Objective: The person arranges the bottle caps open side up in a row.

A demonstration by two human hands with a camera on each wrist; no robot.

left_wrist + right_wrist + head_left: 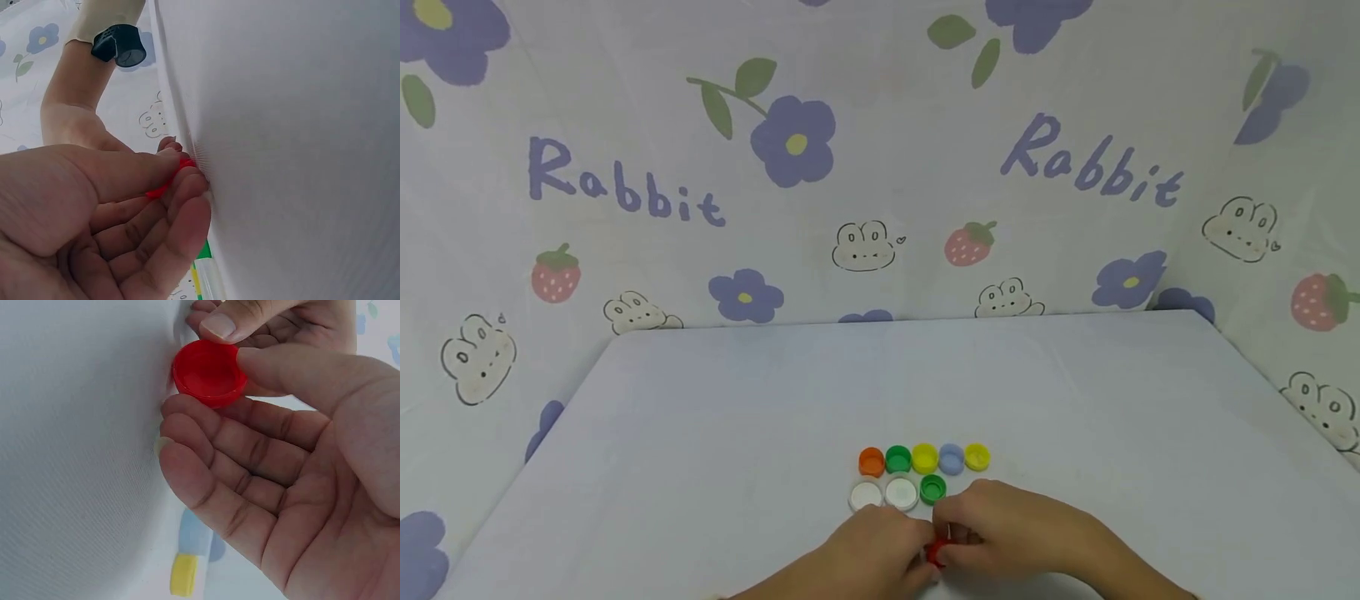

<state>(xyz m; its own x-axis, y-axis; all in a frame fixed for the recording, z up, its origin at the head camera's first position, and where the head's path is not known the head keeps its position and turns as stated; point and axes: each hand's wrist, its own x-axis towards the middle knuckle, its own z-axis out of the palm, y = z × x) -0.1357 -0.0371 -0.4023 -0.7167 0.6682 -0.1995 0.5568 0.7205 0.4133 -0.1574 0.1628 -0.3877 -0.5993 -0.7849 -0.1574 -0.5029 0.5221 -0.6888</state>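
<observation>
A red bottle cap (936, 552) is between my two hands near the table's front edge. My left hand (876, 552) pinches it from the left, thumb and fingers closing on its side in the left wrist view. From the right, my right hand (1011, 529) holds the same cap between thumb and fingers. The right wrist view shows the red bottle cap (209, 374) with its hollow side facing the camera. Just beyond the hands lie two white caps (901, 493) and a green cap (933, 489) in a row.
Behind that row stands another row: an orange cap (872, 461), a green cap (898, 460), a yellow cap (925, 458), a light blue cap (952, 459) and a second yellow cap (977, 457). A white cloth covers the table (737, 417). Patterned fabric (910, 158) hangs around it.
</observation>
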